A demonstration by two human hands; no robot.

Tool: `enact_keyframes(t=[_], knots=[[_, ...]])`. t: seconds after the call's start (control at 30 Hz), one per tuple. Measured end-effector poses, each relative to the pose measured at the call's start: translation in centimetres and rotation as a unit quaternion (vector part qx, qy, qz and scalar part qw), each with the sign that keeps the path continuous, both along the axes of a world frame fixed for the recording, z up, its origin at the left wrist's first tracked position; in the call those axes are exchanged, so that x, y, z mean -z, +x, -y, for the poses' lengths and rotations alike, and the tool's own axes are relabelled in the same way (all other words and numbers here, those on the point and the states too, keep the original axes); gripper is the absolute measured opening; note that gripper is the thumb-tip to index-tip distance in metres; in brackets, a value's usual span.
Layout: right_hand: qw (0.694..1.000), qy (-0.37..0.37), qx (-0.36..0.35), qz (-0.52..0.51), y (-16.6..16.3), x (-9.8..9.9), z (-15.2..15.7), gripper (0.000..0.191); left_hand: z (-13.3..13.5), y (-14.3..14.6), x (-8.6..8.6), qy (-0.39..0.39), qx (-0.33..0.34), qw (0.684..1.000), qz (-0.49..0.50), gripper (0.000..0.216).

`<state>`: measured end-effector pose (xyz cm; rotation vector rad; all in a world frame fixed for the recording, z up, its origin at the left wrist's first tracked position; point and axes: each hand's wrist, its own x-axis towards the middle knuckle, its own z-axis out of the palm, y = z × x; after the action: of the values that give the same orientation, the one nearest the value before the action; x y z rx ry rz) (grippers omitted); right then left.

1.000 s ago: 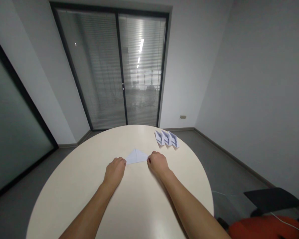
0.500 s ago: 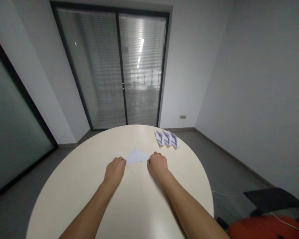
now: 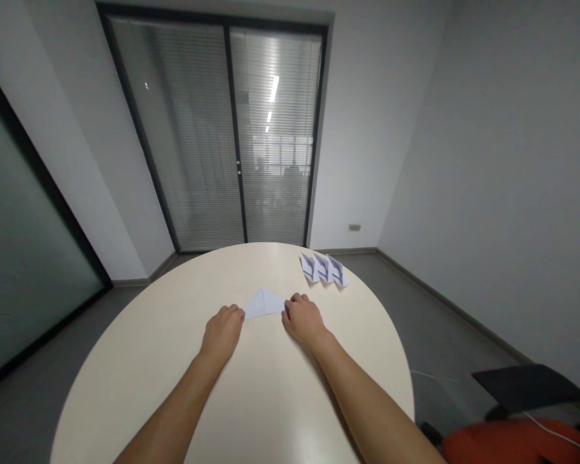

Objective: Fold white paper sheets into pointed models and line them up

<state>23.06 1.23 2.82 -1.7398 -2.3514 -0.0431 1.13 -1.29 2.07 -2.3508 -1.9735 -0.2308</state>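
Observation:
A pale folded paper triangle [image 3: 263,303] lies flat on the round cream table [image 3: 174,361]. My left hand [image 3: 223,332] rests with curled fingers at the triangle's left corner, fingertips on its edge. At the right corner sits my right hand [image 3: 303,318], fingers curled and pinching the paper's tip, which it covers.
Three small folded paper pieces [image 3: 325,269] lie in a row at the table's far right. A black and orange chair [image 3: 522,412] stands at the lower right. Glass doors with blinds [image 3: 232,135] face me beyond the table.
My right hand has slid a little to the left along the triangle's right corner. The left hand and the paper have stayed put.

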Motion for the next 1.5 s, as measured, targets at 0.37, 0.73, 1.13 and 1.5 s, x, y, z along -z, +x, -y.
enact_keyframes(t=[0.37, 0.73, 1.13, 1.5], knots=[[1.0, -0.002, -0.005, -0.017, 0.7, -0.4, -0.2, 0.027, 0.0, -0.5, 0.3, 0.011, 0.001, 1.0, 0.016, 0.027], [0.999, -0.009, -0.022, -0.03, 1.5, -0.2, -1.1, 0.029, -0.1, -0.5, 0.4, 0.01, -0.008, 1.0, 0.026, 0.027], [0.997, 0.013, -0.032, -0.064, 1.7, 0.3, -1.2, 0.033, 0.0, -0.3, 0.2, 0.019, -0.014, 1.0, 0.016, 0.027], [0.996, 0.006, -0.013, -0.091, 1.7, 0.8, -1.3, 0.028, 0.0, -0.1, -0.1, 0.017, -0.025, 0.999, 0.022, 0.029]])
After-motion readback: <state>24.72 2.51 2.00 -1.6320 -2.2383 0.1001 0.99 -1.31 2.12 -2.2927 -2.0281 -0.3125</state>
